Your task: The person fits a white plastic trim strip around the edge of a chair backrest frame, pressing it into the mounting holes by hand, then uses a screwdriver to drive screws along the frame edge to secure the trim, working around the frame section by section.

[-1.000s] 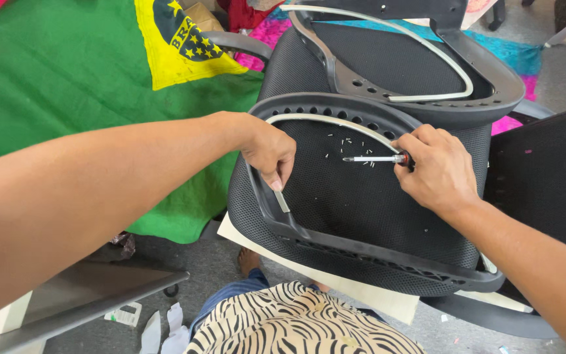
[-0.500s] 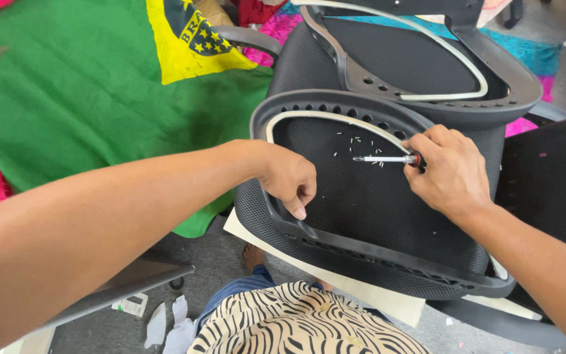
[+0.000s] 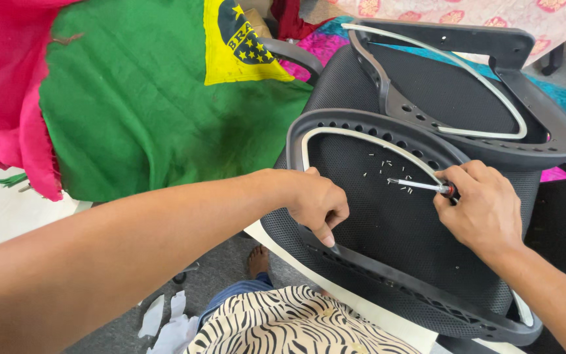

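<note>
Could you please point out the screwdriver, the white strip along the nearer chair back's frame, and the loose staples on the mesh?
screwdriver (image 3: 419, 185), head view, on the metal shaft.
white strip (image 3: 352, 134), head view, on the curved top stretch.
loose staples (image 3: 380, 168), head view, on the scattered cluster near the tip.

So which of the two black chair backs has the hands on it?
The nearer chair back, with tiny staples scattered on its mesh. The left hand presses its rim; the right hand holds a screwdriver. The farther chair back is untouched.

Your left hand (image 3: 319, 203) curls into a loose fist, index finger pointing down. Your right hand (image 3: 483, 206) is closed, knuckles up, forearms converging.
</note>
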